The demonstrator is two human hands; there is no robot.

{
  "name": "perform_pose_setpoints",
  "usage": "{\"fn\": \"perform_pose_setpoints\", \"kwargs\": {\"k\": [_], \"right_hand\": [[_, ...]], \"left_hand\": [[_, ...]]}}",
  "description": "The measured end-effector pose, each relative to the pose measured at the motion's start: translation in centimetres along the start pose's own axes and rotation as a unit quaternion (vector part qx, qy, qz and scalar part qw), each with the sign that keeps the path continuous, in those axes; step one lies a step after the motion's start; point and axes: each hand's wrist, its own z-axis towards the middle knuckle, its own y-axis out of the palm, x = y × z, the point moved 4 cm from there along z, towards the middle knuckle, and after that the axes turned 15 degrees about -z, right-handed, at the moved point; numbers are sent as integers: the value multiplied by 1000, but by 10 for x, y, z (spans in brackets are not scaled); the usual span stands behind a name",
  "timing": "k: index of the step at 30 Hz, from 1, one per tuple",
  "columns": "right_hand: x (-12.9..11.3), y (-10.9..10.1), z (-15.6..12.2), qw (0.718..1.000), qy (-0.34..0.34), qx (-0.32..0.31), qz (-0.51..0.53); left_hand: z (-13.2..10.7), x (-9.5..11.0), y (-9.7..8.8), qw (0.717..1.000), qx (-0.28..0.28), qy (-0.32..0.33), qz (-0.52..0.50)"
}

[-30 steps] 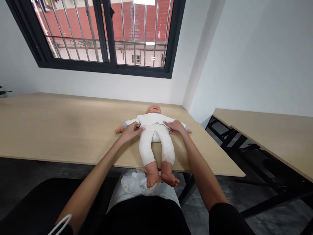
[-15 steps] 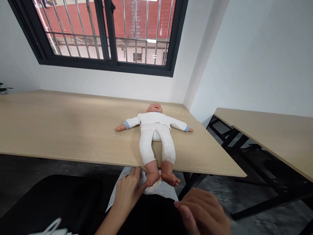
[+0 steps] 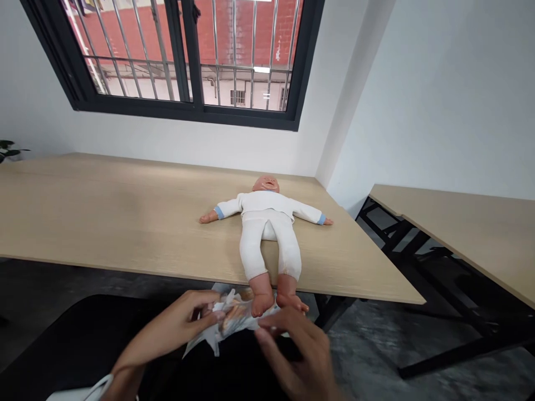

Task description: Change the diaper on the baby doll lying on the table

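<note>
Diaper (image 3: 232,317) bunches between left hand (image 3: 175,320) and right hand (image 3: 292,351) below one doll (image 3: 267,234).

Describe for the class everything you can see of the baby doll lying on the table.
The baby doll has a flesh-toned, plastic-looking head, hands and feet. It wears a white long-sleeved top and white leggings, with blue cuffs at the wrists. It lies on its back on the pale wooden table, with its arms spread wide and its legs stretched towards the camera. Its feet stick out past the table's near edge.
</note>
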Motion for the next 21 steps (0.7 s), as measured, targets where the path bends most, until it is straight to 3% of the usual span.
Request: {"fn": "perform_pose_setpoints", "kwargs": {"k": [5,8,11,14,17,21], "right_hand": [[-12,53,3,988,-20,-142,-53],[-14,68,4,983,-36,-170,-51],[-12,68,5,985,-39,-159,-50],[-12,57,4,989,-60,-113,-75],[-22,45,-1,984,-142,-58,-85],[-33,33,-13,968,-231,1,-94]], "left_hand": [[-20,3,-25,996,-67,50,-26],[-23,3,-26,989,-111,80,-61],[-23,-1,-27,978,-115,74,-160],[-23,-9,-33,962,-54,68,-257],[-24,-15,-38,942,34,53,-329],[-20,-14,-46,888,110,37,-445]]}}
